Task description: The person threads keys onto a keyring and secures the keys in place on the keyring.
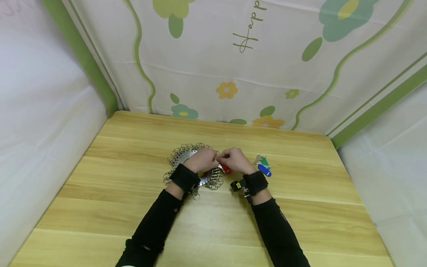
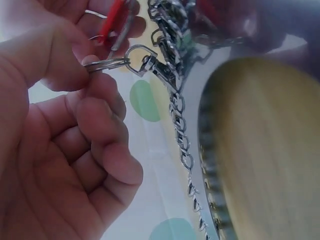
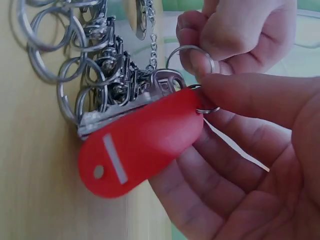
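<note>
My left hand point(image 1: 201, 160) pinches a split ring point(image 2: 107, 64) between thumb and forefinger. That ring hangs from a swivel clasp point(image 2: 155, 67) on a large silver metal hoop point(image 1: 186, 156), whose rim carries many clasps and rings. Close beside it, my right hand point(image 1: 236, 159) pinches the small ring point(image 3: 207, 110) of a red key tag point(image 3: 145, 145). A silver key point(image 3: 107, 117) lies partly hidden behind the tag. Both sets of fingertips are close together at the split ring; whether the tag's ring is threaded on it, I cannot tell.
Right of my right hand, a blue key tag point(image 1: 264, 170), a green tag point(image 1: 265, 161) and a key point(image 1: 258, 159) lie on the wooden table point(image 1: 200, 230). A printed cloth curtain point(image 1: 200, 66) stands along the back edge, with white cloth at both sides.
</note>
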{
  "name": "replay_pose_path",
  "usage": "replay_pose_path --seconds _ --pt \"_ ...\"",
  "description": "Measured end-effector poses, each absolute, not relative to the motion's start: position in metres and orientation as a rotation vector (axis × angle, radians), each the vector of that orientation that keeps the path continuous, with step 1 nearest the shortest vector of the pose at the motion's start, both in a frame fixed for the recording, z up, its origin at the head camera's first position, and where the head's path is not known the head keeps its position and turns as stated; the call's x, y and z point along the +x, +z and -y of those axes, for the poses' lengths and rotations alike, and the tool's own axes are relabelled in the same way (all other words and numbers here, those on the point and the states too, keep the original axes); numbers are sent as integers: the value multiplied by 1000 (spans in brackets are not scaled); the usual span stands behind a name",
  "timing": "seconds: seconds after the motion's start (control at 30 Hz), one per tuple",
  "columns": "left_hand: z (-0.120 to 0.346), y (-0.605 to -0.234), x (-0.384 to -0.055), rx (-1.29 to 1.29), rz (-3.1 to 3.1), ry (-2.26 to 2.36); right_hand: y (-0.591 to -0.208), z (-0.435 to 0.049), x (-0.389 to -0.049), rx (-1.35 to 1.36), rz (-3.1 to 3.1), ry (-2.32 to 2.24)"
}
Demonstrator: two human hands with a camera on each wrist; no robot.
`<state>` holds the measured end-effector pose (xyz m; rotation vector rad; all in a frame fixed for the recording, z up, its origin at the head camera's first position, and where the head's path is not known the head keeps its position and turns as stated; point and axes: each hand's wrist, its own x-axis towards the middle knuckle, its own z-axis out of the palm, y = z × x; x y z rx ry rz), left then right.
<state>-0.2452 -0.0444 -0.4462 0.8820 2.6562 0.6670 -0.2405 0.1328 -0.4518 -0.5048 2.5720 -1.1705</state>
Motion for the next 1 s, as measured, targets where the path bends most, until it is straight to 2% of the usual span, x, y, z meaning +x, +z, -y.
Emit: replay_pose_path --seconds 0.27,1.0 --pt "41 -447 -244 878 -2681 602 -451 -132 -240 -480 -2586 -1203" --pt "37 -444 -239 854 -2753 574 -454 -128 -241 -702 -2656 -1071"
